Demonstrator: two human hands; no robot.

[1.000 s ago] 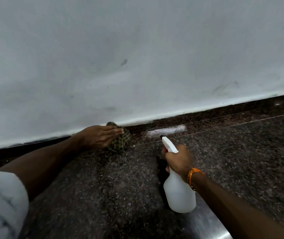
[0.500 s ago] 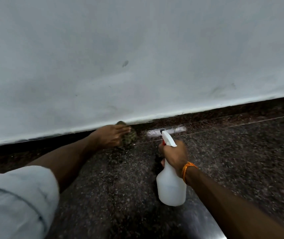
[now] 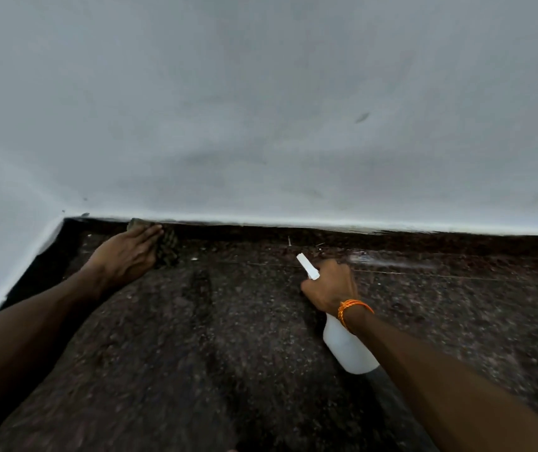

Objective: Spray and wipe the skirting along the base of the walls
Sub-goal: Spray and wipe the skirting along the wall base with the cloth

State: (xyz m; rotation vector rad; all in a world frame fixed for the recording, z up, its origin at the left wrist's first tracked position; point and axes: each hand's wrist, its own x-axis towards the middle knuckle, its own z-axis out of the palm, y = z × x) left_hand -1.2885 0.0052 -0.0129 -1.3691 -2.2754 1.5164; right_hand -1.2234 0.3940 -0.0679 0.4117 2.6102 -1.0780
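Note:
A dark speckled stone skirting (image 3: 293, 238) runs along the foot of the white wall (image 3: 261, 109). My left hand (image 3: 124, 256) lies flat on a dark checked cloth (image 3: 168, 244) and presses it against the skirting near the left corner. The cloth shows only past my fingertips. My right hand (image 3: 329, 283) grips the neck of a white spray bottle (image 3: 347, 345), whose nozzle points up and left toward the skirting. The bottle's base rests on or just above the floor. An orange thread band sits on my right wrist.
The floor (image 3: 228, 353) is dark speckled granite with a thin joint line parallel to the wall. A wet shiny streak (image 3: 391, 261) lies on the floor right of the bottle. A second white wall (image 3: 6, 249) meets the first at the left corner.
The view has swung left, so the room corner now shows. My left hand and cloth have slid left along the skirting toward that corner. My right hand still holds the bottle, farther from the cloth.

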